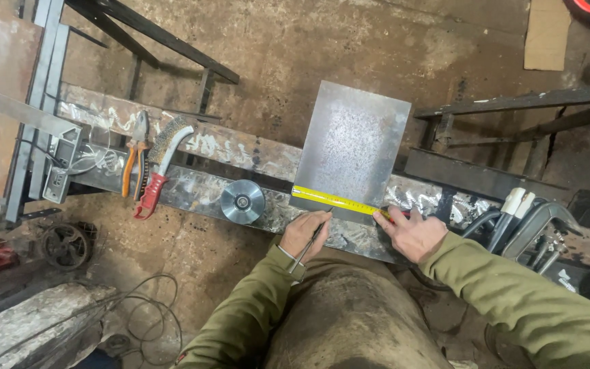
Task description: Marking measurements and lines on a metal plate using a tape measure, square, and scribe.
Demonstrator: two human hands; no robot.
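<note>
Two hands work at the near edge of a grey steel sheet [353, 147] that lies tilted across a long metal beam [240, 147]. The left hand [303, 232] is closed around a thin metal scriber [308, 247], its tip at the sheet's near edge. The right hand [411, 232] presses fingers flat on the end of a yellow tape measure [332, 199], pinning it where it leaves the sheet's right corner; the tape runs along that near edge, touching the sheet. Just left of the sheet, on the beam, sits a round grinding disc [242, 201]. Further left of the sheet lie a wire brush [162, 164] with a red handle and orange-handled pliers [134, 154], side by side. Right of the sheet, dark clamps [530, 225] with pale handles rest near the right sleeve. Below the sheet and the beam, loose cable [138, 307] curls on the dirty floor [349, 41].
</note>
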